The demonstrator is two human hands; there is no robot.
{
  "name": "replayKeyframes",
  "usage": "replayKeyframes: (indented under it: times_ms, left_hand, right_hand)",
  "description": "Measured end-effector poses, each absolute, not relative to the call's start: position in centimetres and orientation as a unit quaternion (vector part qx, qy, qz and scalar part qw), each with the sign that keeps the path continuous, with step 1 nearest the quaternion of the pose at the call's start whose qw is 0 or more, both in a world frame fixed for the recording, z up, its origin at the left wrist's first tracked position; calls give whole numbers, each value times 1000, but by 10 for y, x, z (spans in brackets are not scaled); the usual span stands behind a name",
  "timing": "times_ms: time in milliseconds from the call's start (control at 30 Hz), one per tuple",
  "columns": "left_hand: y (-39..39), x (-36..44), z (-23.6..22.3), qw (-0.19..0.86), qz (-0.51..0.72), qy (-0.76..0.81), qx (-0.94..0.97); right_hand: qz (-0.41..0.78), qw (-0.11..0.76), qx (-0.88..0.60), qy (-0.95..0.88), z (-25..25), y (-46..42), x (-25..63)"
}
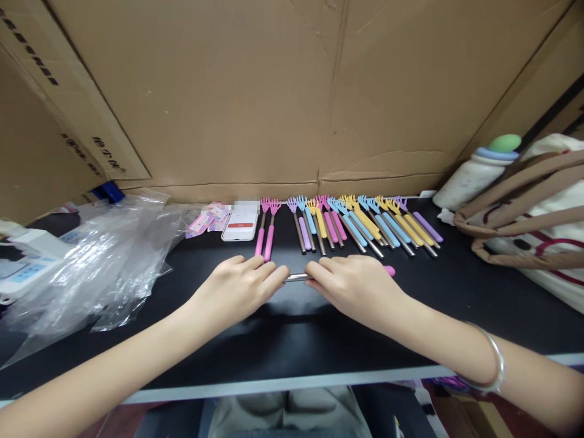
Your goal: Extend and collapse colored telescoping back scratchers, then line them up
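My left hand (pixel 244 281) and my right hand (pixel 358 283) are both closed around one back scratcher. Its metal rod (pixel 297 277) shows in the gap between my fists, held level above the table. A pink end sticks out past my right hand; the part inside my left fist is hidden. Just beyond my left hand lie two back scratchers with pink claws and pink handles (pixel 269 242). Past my right hand is a row of back scratcher claws on metal rods (pixel 301 234), with coloured handle sleeves (pixel 365 224) among them, in purple, blue, yellow and pink.
Clear plastic bags (pixel 104 261) are heaped at the left, beside a white device (pixel 34 258). A phone (pixel 240 222) and printed cards (pixel 207 219) lie at the back. At the right stand a white bottle (pixel 472 179) and a bag (pixel 533 219). Cardboard (pixel 237 97) walls the back.
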State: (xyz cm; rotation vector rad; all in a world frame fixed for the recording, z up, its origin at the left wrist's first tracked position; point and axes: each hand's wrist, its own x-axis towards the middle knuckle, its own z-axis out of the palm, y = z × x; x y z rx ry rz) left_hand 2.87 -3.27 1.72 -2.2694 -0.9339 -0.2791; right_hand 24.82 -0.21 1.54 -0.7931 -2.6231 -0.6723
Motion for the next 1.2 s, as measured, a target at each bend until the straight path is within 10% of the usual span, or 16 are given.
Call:
replayKeyframes:
  times_ms: [800,1200]
  left_hand:
    - [-41,-101,23,382,-41,-482,-788]
    - [-39,-140,17,329,-35,-501,-800]
  right_hand:
    - [-350,153,-352,-854,13,42,413]
    - [-204,98,-511,-829,2,67,504]
